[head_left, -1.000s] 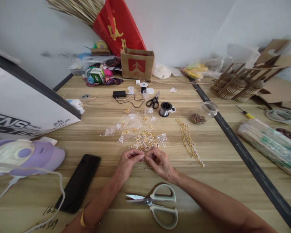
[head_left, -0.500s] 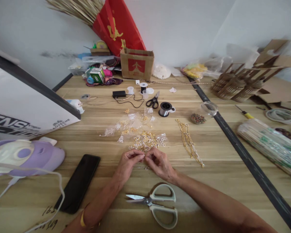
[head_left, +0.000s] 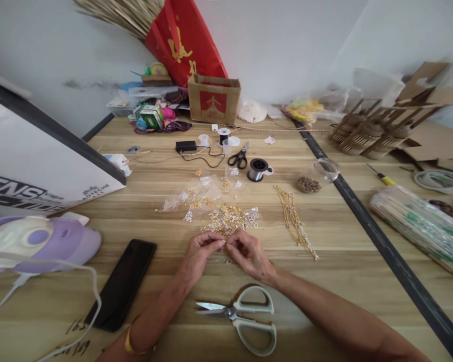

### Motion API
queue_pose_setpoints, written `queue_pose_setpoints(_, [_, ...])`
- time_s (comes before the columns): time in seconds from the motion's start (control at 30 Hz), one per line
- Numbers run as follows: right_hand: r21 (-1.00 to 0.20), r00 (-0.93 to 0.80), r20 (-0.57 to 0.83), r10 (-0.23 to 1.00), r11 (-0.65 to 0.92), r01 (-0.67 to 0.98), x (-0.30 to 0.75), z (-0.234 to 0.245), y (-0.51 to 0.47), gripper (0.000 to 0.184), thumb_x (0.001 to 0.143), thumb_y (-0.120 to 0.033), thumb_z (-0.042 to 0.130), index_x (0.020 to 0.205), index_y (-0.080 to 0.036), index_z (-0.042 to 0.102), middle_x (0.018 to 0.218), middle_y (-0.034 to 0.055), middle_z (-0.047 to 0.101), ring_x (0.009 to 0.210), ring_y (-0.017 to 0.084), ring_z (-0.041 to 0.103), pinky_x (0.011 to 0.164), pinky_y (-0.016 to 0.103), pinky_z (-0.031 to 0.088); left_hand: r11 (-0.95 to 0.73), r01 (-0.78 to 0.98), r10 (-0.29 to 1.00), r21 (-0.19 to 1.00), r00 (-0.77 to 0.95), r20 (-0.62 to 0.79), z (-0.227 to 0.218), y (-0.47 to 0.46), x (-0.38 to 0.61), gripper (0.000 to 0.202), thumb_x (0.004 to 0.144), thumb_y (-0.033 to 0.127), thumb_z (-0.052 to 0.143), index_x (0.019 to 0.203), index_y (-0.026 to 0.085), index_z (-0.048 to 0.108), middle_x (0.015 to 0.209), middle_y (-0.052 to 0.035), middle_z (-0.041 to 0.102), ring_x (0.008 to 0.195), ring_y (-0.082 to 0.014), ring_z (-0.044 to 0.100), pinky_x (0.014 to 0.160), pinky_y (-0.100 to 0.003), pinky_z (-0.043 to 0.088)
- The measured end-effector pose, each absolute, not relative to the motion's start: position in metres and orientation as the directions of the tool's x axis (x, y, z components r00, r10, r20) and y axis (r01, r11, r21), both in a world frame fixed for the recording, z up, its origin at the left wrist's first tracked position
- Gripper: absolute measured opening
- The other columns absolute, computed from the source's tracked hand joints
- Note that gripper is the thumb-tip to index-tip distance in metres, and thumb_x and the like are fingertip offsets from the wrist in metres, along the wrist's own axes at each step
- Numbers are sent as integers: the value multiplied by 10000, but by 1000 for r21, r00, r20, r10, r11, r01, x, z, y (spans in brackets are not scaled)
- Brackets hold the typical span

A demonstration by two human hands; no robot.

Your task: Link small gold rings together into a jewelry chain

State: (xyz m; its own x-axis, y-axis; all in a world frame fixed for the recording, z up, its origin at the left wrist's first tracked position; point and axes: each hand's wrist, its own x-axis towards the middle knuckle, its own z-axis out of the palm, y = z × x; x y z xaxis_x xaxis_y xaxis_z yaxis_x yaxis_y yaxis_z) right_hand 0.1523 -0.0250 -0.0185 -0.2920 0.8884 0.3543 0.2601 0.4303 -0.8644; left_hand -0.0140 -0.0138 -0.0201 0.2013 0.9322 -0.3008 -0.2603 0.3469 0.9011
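Observation:
My left hand (head_left: 203, 252) and my right hand (head_left: 249, 254) meet fingertip to fingertip, both pinched closed. Whatever sits between the fingers is too small to make out. Just below them a short silver chain (head_left: 222, 261) with a ring at its end lies on the wood. Right beyond my fingers spreads a pile of gold and silver beads (head_left: 226, 217). A small bag of rings (head_left: 252, 216) touches its right side. Finished-looking gold and silver chains (head_left: 292, 221) lie further right. Between my forearms rest pale-handled scissors (head_left: 245, 317), blades slightly apart.
A black phone (head_left: 123, 284) and a purple-and-white device (head_left: 41, 244) with a cable lie left. Beyond the beads are a wire spool (head_left: 257, 170), black scissors (head_left: 238, 157) and a black adapter (head_left: 185, 146). A jar of beads (head_left: 308, 184) lies tipped at right, near bagged sticks (head_left: 419, 226).

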Motion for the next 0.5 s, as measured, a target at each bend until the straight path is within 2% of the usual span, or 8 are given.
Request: queue_pose_setpoints(0.5, [-881,-285,333,899,404,247,152,-20,-24,102,887,-239,514,813,-175,542,680,1,523,588,106,473,525,219,372,275,-130,950,953,188,-249,-17,-14,-15,99,652,239,746,711,164,721,663,-6,659,651,-127,552,675,-237,428])
